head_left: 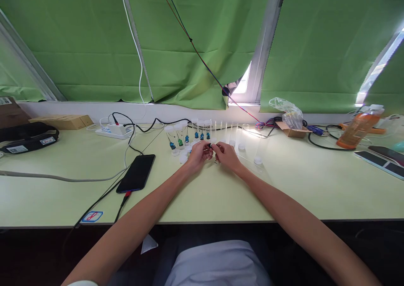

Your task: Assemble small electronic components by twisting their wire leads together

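My left hand (201,154) and my right hand (226,154) meet over the middle of the table, fingertips close together. Both are closed in a pinch around a small dark piece (209,145), too small to name. Just behind and left of them stand several clear tubes with white ends, holding blue pieces (172,145) and a green piece (180,142) on thin stems. To the right of my right hand are clear tubes with white caps (258,160), with nothing coloured visible inside. Small bits beside my left hand are partly hidden by it.
A black phone (136,173) on a charging cable lies at left, near a white power strip (116,130). At right are a small cardboard box (293,130) with plastic wrap, an orange bottle (360,126) and another phone (380,163). Cables run along the back.
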Motion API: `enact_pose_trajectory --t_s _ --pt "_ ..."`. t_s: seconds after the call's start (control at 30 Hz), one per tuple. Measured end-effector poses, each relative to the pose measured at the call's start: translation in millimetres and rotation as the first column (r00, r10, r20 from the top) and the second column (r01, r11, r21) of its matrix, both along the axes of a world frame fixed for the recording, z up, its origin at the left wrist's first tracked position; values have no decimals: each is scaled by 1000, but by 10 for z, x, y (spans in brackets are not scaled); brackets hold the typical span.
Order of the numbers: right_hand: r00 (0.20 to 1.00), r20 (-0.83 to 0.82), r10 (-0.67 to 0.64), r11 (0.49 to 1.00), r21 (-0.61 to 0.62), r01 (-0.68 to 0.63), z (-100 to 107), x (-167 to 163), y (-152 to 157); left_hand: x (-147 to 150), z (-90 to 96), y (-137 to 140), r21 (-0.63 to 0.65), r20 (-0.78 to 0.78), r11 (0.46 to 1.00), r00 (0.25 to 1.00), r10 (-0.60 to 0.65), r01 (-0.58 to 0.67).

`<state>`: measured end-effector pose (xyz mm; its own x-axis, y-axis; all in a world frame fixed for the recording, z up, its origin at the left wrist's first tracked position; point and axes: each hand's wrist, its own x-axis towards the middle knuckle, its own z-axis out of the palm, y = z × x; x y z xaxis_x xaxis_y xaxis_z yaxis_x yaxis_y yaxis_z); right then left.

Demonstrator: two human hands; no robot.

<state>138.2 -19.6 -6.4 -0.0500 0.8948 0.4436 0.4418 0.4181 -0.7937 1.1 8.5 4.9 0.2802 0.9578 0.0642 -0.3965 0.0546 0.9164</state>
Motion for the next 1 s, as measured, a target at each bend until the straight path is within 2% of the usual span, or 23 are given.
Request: enact_pose_trajectory --t_s 0.27,0.57,1.0 --pt "1000 23 2 1000 6 -2 9 2 -14 6 17 -24 -3 -7 1000 1000 1 -1" --pt "999 -33 17 999 -29 -18 5 -5 -26 3 3 -11 -6 -13 1000 1000 2 -2" --pt "1000 29 3 1000 -12 -3 26 11 -23 13 22 -53 -2 -16 1000 1000 -11 11"
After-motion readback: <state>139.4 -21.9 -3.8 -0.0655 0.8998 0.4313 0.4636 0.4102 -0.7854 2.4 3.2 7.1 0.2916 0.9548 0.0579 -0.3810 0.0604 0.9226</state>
